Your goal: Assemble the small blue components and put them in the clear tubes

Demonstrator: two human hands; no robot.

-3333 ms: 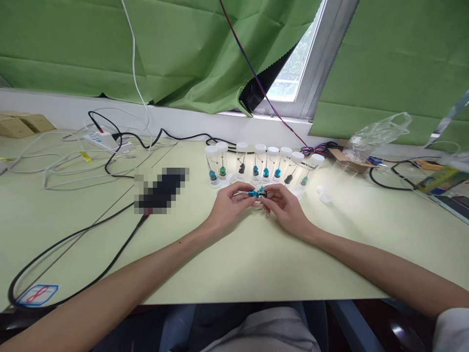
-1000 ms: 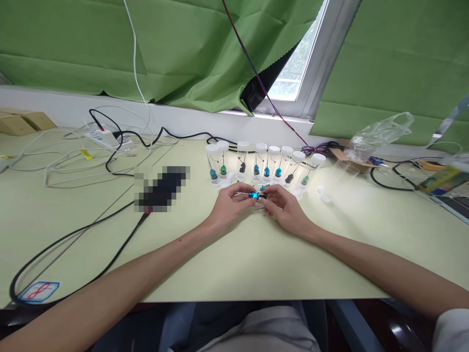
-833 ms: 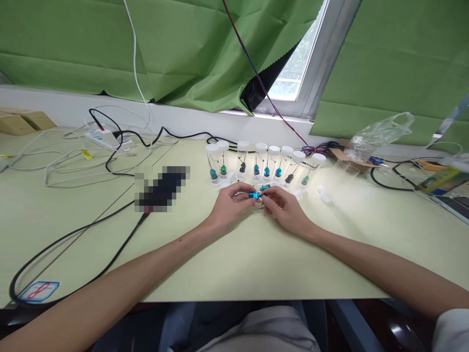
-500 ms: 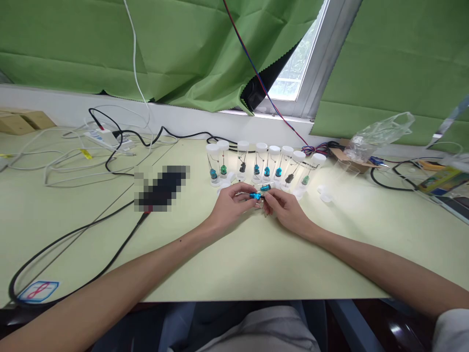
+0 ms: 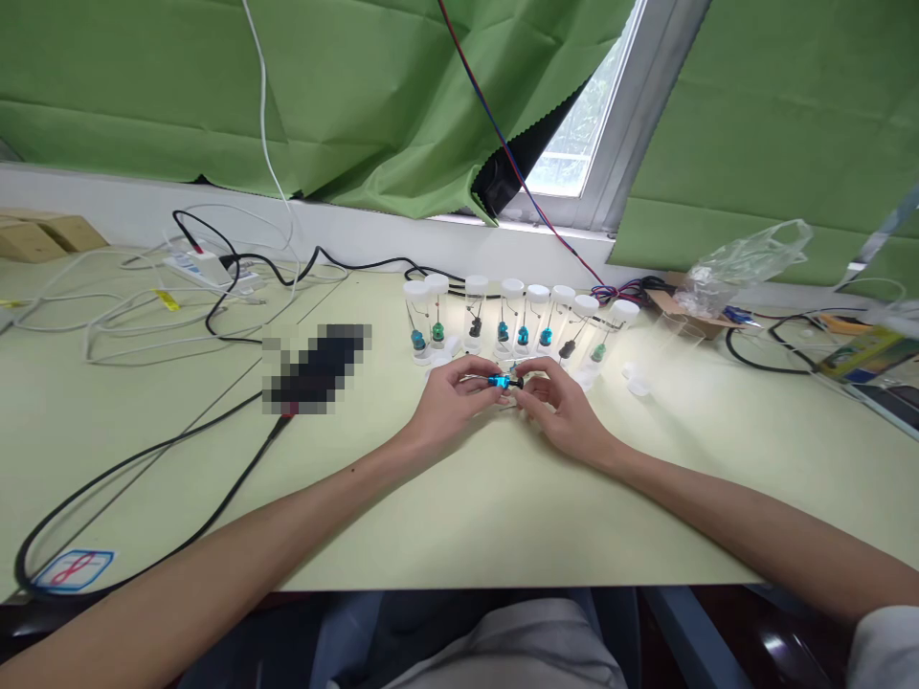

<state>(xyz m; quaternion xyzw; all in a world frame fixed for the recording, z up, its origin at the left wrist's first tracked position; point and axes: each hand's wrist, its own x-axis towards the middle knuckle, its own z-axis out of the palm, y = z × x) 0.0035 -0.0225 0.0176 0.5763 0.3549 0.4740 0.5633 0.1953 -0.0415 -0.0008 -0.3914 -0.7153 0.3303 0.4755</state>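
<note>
From where I'm standing: sm. blue part [image 5: 498,381] w/ blk end [image 5: 516,383], right betw. the hands. L hand [image 5: 454,397], its 8 o'clock, pinches it, thumb + fingers. R hand [image 5: 558,400], 4 o'clock, is curled at the blk end; can't tell if it grips. 8 capped tubes [image 5: 529,321] at 12; pixelated dark obj. [image 5: 316,371] at 9; cardboard box [image 5: 707,326] + plastic bag [image 5: 753,254] approx. 2.

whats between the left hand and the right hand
In the head view, a small blue metallic part, pinched by the left hand, its black end toward the right hand. A bluish piece shows partly just beyond it.
</note>
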